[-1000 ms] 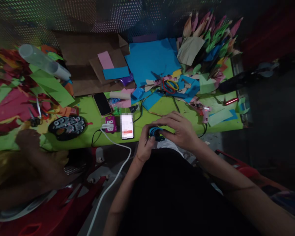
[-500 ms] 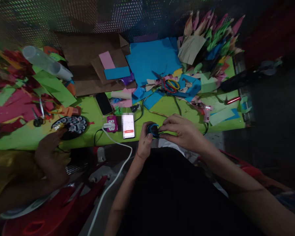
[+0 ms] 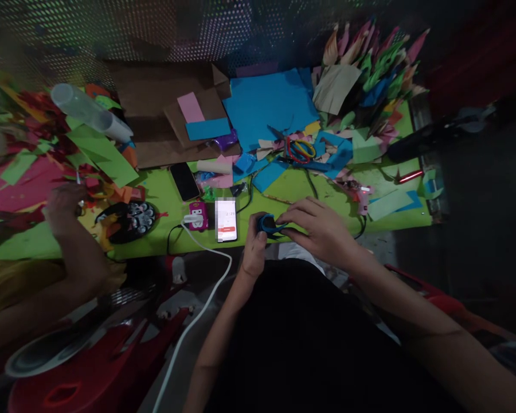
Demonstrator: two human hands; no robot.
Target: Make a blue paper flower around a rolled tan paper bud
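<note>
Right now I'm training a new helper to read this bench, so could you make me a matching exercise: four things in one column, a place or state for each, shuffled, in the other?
Things
1. Blue coil
2. Magenta socket block
3. Phone nearest the wearer's left hand
4. Pink glue gun

Places or states
A. Screen lit
B. Right of the wearer's right hand
C. White plug in it
D. Held in the left hand

Pairs: 1-D, 2-C, 3-A, 4-B

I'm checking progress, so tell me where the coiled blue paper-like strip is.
In the head view, the coiled blue paper-like strip is right of the lit, white-screened phone, held in the left hand, with the right hand at its right side.
</note>
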